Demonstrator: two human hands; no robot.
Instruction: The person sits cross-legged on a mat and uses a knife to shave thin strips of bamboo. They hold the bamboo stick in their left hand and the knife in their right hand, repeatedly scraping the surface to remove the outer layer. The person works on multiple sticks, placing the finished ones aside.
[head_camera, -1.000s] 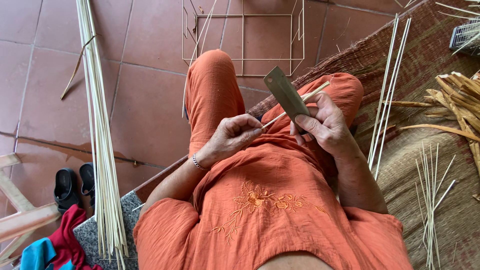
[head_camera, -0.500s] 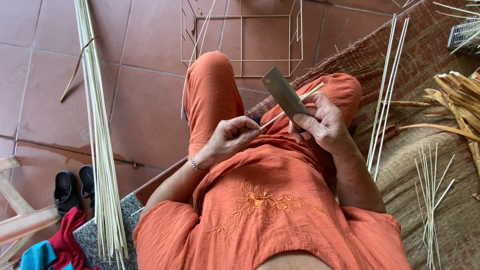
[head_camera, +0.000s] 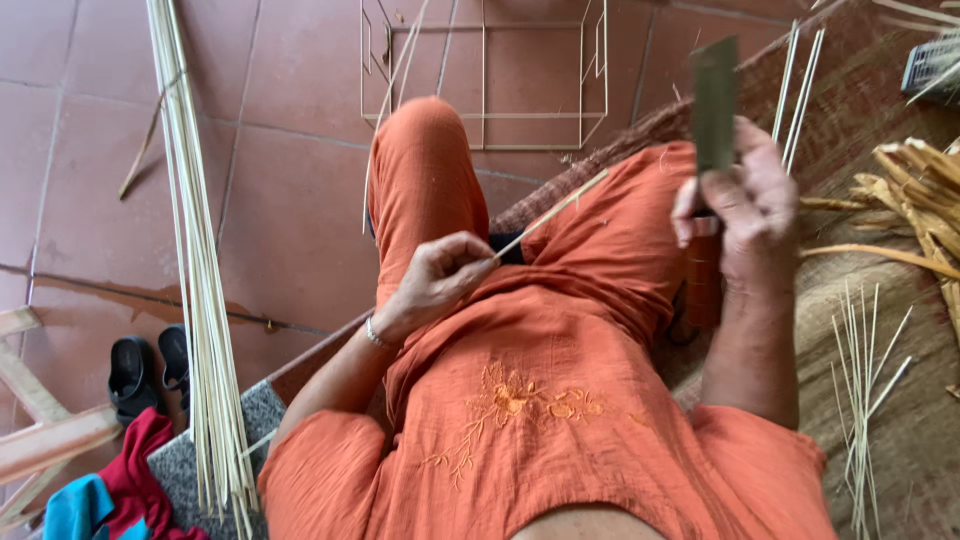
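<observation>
We see a thin, pale bamboo strip (head_camera: 553, 211), straight and narrow, slanting up and to the right across the lap of the person in orange clothes. Our left hand (head_camera: 437, 280) pinches its lower end between thumb and curled fingers, so the strip runs out from the fingertips over the right thigh, its far tip free in the air. Our right hand (head_camera: 745, 205) is lifted well apart from the strip, its fingers wrapped tight round the handle of a flat, dull-green knife (head_camera: 714, 102) whose blade points upward. Between the two hands lies open room above the orange cloth. To the left a long bundle of bamboo slivers (head_camera: 196, 260) stretches over the red tiled floor (head_camera: 290, 180), and beyond the knees stands a thin wire frame (head_camera: 484, 115). On the right a woven mat (head_camera: 900, 420) carries loose splints and a heap of dried husks (head_camera: 925, 185).
</observation>
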